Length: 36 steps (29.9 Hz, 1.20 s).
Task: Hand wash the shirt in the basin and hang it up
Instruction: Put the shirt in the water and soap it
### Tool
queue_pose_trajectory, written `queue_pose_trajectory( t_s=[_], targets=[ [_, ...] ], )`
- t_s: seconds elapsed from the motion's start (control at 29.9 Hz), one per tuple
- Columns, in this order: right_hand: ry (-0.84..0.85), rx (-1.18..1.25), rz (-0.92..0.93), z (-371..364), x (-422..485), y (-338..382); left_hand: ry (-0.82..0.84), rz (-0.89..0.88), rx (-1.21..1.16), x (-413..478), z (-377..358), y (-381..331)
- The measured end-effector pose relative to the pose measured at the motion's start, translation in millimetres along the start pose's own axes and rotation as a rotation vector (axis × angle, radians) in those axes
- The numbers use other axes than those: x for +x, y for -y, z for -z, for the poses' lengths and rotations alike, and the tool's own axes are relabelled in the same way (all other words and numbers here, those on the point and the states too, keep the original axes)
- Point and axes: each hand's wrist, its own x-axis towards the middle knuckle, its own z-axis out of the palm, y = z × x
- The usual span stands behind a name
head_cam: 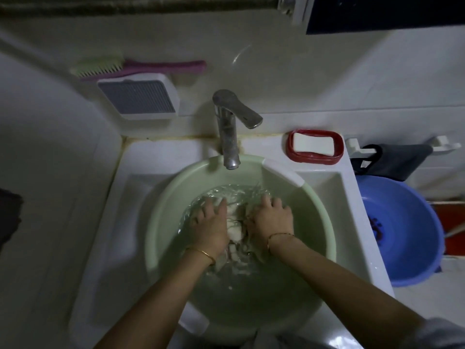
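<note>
A pale green basin [161, 222] sits in the white sink, part filled with water. A whitish shirt [235, 229] lies bunched under the water in the basin's middle. My left hand [210, 222] grips the shirt's left side with curled fingers. My right hand [273, 219] grips its right side, close beside the left hand. Both hands are in the water and most of the shirt is hidden beneath them.
A metal tap [229, 137] stands over the basin's far rim. A red soap dish with a white bar [314, 146] sits at the sink's right corner. A blue basin [402, 230] stands to the right. A brush [136, 68] and a grey rack [139, 99] hang on the wall.
</note>
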Motion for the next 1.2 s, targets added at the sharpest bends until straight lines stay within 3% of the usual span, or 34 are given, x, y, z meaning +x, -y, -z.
queue_pose_trajectory(
  t_s=[0.07,0.17,0.3,0.4,0.5,0.57,0.63,0.74,0.8,0.87,0.97,1.1,1.2],
  targets=[
    [0.031,0.079,0.045,-11.5,-3.9,3.4,0.029,-0.043,-0.101,3.7,-3.2,-2.5],
    [0.194,0.059,0.043,-35.5,-3.1,9.6,-0.021,-0.101,0.114,8.8,-21.1,0.6],
    [0.221,-0.114,0.159,-40.8,6.0,0.3,-0.026,-0.141,0.296,10.5,-36.6,9.4],
    [0.184,-0.029,0.065,-37.8,10.7,2.2,-0.040,-0.129,0.261,17.3,-35.5,15.2],
    [0.083,0.410,-0.210,-38.2,14.3,9.8,-0.118,-0.097,0.058,29.9,-31.4,17.4],
    [0.063,0.672,-0.293,-30.5,17.5,10.8,-0.153,-0.054,-0.304,32.1,-21.9,18.4],
    [-0.021,0.787,-0.237,-16.8,13.5,12.9,-0.161,0.075,-0.642,31.3,-7.8,15.9],
    [-0.179,0.782,-0.120,10.0,-3.0,25.1,-0.168,0.192,-0.896,30.5,9.5,11.0],
    [-0.192,0.788,-0.091,19.5,-11.7,36.9,-0.001,0.255,-1.193,23.9,8.3,3.6],
    [-0.200,0.823,-0.121,20.0,-15.8,43.7,0.239,0.299,-1.279,15.2,6.0,-2.7],
    [-0.190,0.828,-0.200,15.4,-14.3,39.1,0.174,0.282,-1.219,15.6,3.7,-11.7],
    [-0.087,0.653,-0.299,5.6,-0.7,12.2,0.178,0.076,-0.806,6.8,14.9,-11.4],
    [0.116,0.517,-0.245,1.1,2.6,-3.1,0.119,-0.073,-0.485,3.1,22.9,2.3]
  ],
)
